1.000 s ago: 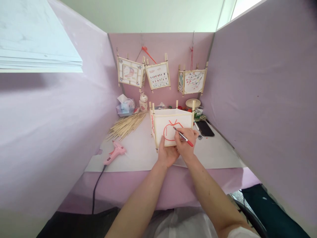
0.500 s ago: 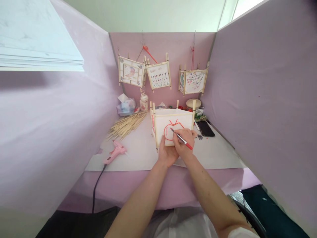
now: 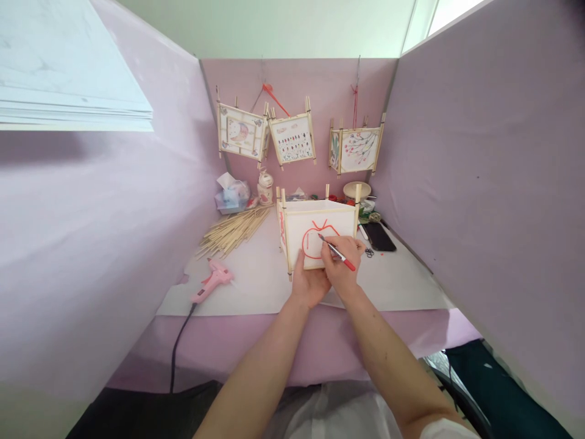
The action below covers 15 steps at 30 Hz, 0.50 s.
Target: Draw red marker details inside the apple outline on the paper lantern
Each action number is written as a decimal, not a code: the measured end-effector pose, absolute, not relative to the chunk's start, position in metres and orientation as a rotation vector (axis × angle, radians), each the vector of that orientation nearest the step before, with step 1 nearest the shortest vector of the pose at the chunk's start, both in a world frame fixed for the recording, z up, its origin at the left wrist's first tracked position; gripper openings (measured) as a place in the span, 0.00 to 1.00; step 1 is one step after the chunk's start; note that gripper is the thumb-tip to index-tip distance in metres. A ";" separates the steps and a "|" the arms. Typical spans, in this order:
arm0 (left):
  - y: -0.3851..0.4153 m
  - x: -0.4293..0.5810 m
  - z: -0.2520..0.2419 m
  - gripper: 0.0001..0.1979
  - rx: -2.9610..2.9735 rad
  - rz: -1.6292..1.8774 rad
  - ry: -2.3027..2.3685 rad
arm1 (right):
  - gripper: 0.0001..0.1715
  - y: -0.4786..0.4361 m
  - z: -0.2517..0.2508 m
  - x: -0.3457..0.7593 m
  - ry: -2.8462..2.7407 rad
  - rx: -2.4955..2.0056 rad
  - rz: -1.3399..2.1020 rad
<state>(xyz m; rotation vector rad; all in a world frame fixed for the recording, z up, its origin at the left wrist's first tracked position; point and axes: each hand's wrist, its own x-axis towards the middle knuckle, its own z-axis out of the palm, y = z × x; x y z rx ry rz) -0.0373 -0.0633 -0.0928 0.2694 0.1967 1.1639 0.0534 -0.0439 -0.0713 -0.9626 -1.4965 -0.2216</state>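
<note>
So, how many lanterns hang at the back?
3: the left lantern, the middle lantern close beside it, and the right lantern under a red cord. None looks hidden.

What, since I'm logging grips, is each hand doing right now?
Left hand: holding the white lantern at its lower edge.
Right hand: closed on a red-ended pen.

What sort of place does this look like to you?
Probably a craft workstation in a partitioned booth: decorated lantern-like frames hang at the back, a pink glue gun lies on the table, and the right hand holds a pen at a white-panelled frame.
</note>
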 end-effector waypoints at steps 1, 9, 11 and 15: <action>-0.063 -0.037 -0.093 0.27 0.266 1.159 0.212 | 0.04 -0.043 -0.072 0.054 -1.482 -0.965 -0.231; -0.062 -0.037 -0.094 0.29 0.300 1.160 0.239 | 0.05 -0.041 -0.071 0.059 -1.429 -1.024 -0.308; -0.062 -0.037 -0.094 0.29 0.305 1.165 0.237 | 0.04 -0.041 -0.071 0.059 -1.418 -1.018 -0.315; -0.062 -0.037 -0.095 0.28 0.301 1.166 0.227 | 0.04 -0.041 -0.072 0.058 -1.419 -1.006 -0.304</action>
